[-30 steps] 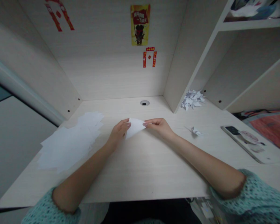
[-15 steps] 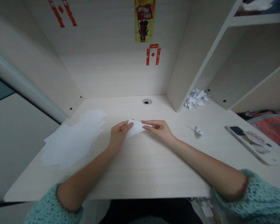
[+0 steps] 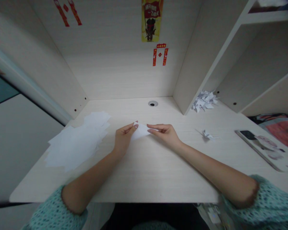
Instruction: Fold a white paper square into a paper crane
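A small folded white sheet of paper (image 3: 141, 131) is held between both hands above the middle of the desk. My left hand (image 3: 124, 135) pinches its left part, with the thumb on the near face. At the right, my right hand (image 3: 166, 132) grips the paper's pointed corner between thumb and fingers. Part of the paper is covered by the fingers. To the right of my right hand lies a folded white paper crane (image 3: 207, 135) on the desk.
White paper sheets (image 3: 75, 140) lie spread at the left. Many folded paper pieces (image 3: 204, 101) are heaped by the upright panel at the back right. A phone (image 3: 266, 150) lies at the right, and a cable hole (image 3: 153, 103) sits near the back wall.
The whole view has shifted slightly, with the scene sitting a little further right. Both hands keep their hold on the paper, with hardly any change in their pose.
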### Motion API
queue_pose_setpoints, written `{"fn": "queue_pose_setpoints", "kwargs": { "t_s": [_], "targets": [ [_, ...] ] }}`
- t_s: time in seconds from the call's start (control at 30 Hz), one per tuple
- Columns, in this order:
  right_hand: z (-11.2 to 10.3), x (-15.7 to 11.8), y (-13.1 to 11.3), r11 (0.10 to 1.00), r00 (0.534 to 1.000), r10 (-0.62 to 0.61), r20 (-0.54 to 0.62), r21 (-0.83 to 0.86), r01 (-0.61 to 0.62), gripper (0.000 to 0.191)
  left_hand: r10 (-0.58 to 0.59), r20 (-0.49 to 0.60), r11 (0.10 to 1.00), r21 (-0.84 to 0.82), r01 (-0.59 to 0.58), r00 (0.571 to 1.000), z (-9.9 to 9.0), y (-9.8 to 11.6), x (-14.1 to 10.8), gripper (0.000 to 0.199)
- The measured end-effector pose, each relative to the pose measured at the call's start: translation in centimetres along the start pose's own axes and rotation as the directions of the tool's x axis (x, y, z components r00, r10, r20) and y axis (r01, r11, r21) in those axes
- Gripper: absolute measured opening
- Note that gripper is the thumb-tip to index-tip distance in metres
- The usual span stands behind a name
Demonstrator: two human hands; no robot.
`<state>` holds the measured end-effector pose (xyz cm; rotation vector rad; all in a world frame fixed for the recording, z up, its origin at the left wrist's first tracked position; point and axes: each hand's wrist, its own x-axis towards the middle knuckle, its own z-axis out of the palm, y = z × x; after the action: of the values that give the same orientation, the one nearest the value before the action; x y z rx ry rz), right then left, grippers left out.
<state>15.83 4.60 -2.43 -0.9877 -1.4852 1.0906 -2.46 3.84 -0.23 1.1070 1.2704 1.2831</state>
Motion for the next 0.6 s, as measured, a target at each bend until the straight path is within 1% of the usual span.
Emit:
{"fn": "queue_pose_setpoints", "kwargs": {
  "t_s": [0.1, 0.2, 0.3, 0.37, 0.5, 0.6],
  "targets": [
    [0.2, -0.1, -0.2, 0.999, 0.998, -0.053, 0.017, -0.01, 0.053, 0.033, 0.016, 0.016, 1.0, 0.021, -0.016, 1.0, -0.1, 0.0, 0.0, 0.037],
    [0.4, -0.5, -0.7, 0.978, 0.982, -0.171, 0.08, -0.107, 0.179, 0.039, 0.032, 0.067, 0.998, 0.044, -0.035, 0.997, -0.1, -0.2, 0.0, 0.036],
    [0.7, -0.9, -1.2, 0.936, 0.961, -0.265, 0.086, -0.216, 0.277, 0.033, 0.053, 0.107, 0.997, 0.047, -0.058, 0.993, 0.0, -0.3, -0.1, 0.036],
    [0.8, -1.0, -1.4, 0.924, 0.957, -0.282, 0.064, -0.25, 0.29, 0.03, 0.052, 0.121, 0.998, 0.039, -0.058, 0.991, 0.0, -0.4, -0.2, 0.036],
    [1.0, -1.0, -1.1, 0.934, 0.968, -0.248, 0.024, -0.261, 0.246, 0.027, 0.048, 0.139, 0.996, 0.069, -0.058, 0.989, 0.0, -0.4, -0.4, 0.04],
    [0.9, -0.8, -0.9, 0.938, 0.97, -0.243, -0.004, -0.257, 0.234, 0.026, 0.047, 0.118, 0.991, 0.117, -0.061, 0.992, 0.0, -0.3, -0.4, 0.045]
  ]
}}
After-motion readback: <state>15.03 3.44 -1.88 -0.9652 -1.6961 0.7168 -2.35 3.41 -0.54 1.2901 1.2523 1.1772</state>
